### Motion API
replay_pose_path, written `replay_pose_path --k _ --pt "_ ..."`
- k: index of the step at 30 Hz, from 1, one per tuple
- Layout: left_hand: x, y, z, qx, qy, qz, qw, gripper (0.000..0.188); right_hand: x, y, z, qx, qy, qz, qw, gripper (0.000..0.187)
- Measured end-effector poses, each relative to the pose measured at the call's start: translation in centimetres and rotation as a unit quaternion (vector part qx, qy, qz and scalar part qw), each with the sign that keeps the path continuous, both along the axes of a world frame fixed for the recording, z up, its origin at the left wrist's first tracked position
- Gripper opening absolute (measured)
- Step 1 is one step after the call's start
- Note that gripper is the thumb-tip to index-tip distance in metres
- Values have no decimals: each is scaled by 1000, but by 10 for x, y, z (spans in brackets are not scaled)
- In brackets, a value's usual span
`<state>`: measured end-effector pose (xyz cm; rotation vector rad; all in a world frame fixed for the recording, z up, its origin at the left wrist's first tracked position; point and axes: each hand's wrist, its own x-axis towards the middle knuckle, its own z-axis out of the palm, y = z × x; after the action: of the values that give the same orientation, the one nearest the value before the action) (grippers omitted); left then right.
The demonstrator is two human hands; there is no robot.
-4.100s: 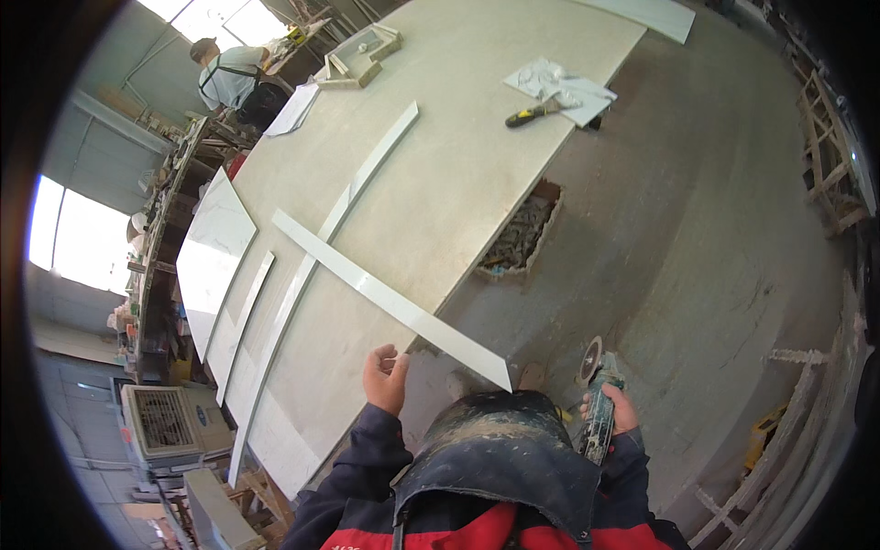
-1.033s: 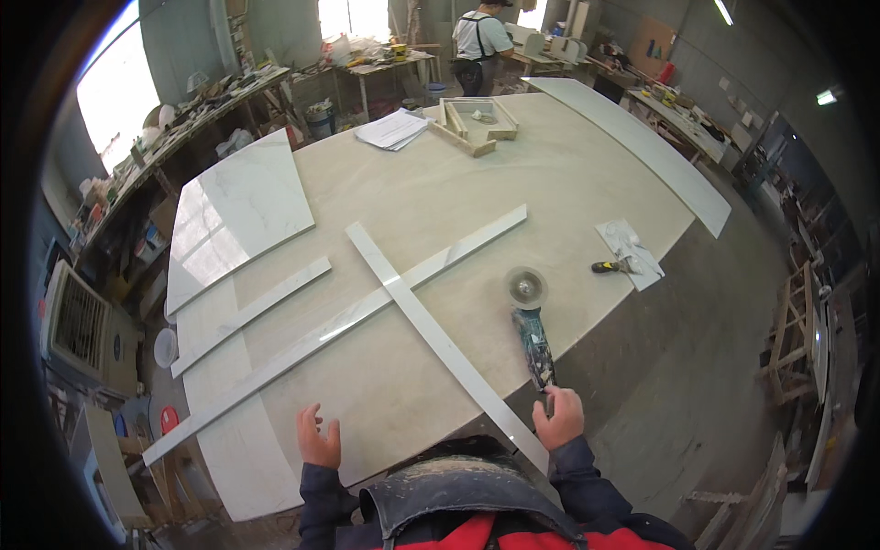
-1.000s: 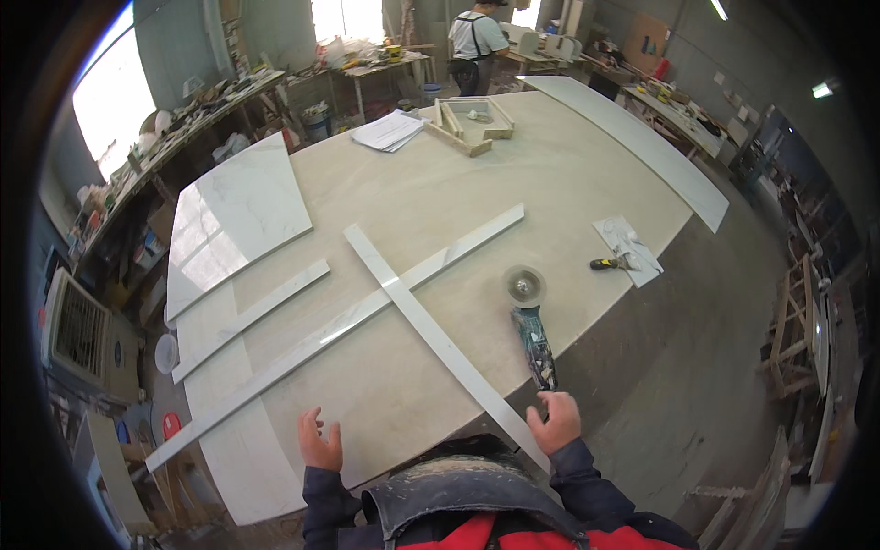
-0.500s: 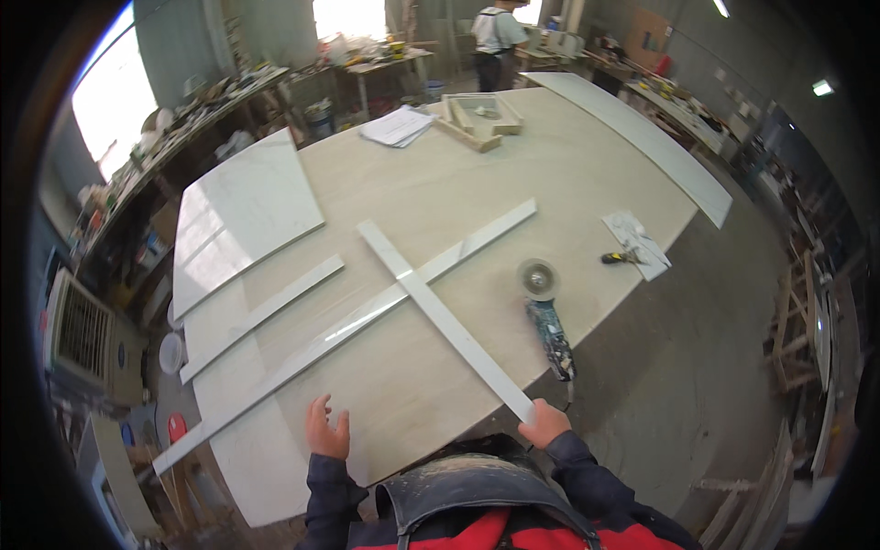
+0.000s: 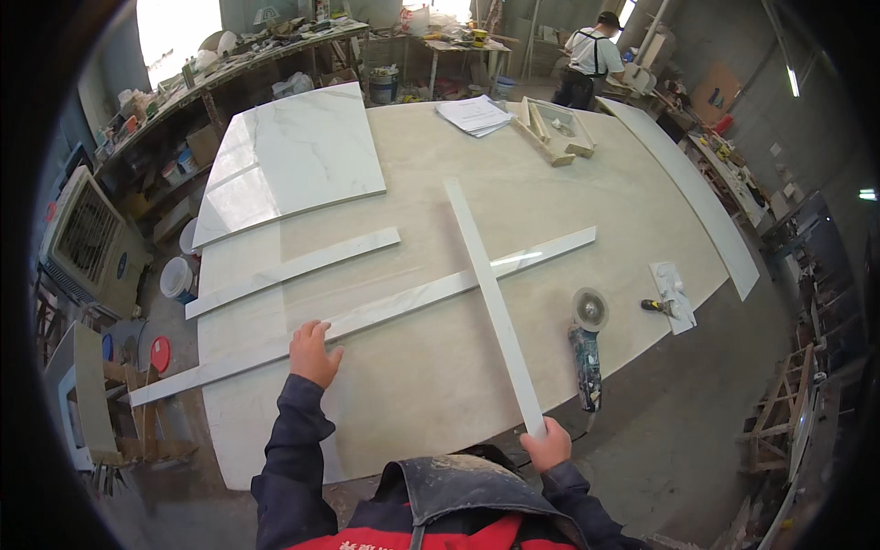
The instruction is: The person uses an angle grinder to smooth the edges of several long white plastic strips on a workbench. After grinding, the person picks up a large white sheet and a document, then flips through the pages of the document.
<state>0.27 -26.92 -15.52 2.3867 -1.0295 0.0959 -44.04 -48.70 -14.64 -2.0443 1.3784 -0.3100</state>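
Note:
My right hand (image 5: pixel 548 446) grips the near end of a narrow white slab strip (image 5: pixel 500 316), which reaches away from me over the table. That strip crosses above a longer marble-look strip (image 5: pixel 403 306) lying slantwise. My left hand (image 5: pixel 314 355) is by the near edge of the long strip, fingers apart and holding nothing; I cannot tell whether the fingertips touch it. A shorter strip (image 5: pixel 293 270) lies farther left. To the right of the held strip rests an angle grinder (image 5: pixel 585 357) with a round disc.
The strips lie on a large pale tabletop (image 5: pixel 412 394). A wide marble-look panel (image 5: pixel 312 156) is at far left, papers (image 5: pixel 474 115) and a wooden frame (image 5: pixel 556 128) at the back. A dark-handled tool (image 5: pixel 653 305) lies right. Another person (image 5: pixel 591 60) stands beyond.
My left hand has moved forward to the long strip. The strip in my right hand points more straight ahead. The whole view has shifted and turned.

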Motion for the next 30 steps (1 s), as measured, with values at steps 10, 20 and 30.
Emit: replay_pose_path --k 10,20,30 --pt "146 -29 -5 141 -19 16 990 72 131 -69 31 63 -62 -19 996 44" --pt "260 -14 -17 278 36 -39 959 76 308 -143 12 29 -113 19 993 47" --pt "285 1 -42 148 9 -151 977 50 442 -199 -12 6 -47 3 999 47"
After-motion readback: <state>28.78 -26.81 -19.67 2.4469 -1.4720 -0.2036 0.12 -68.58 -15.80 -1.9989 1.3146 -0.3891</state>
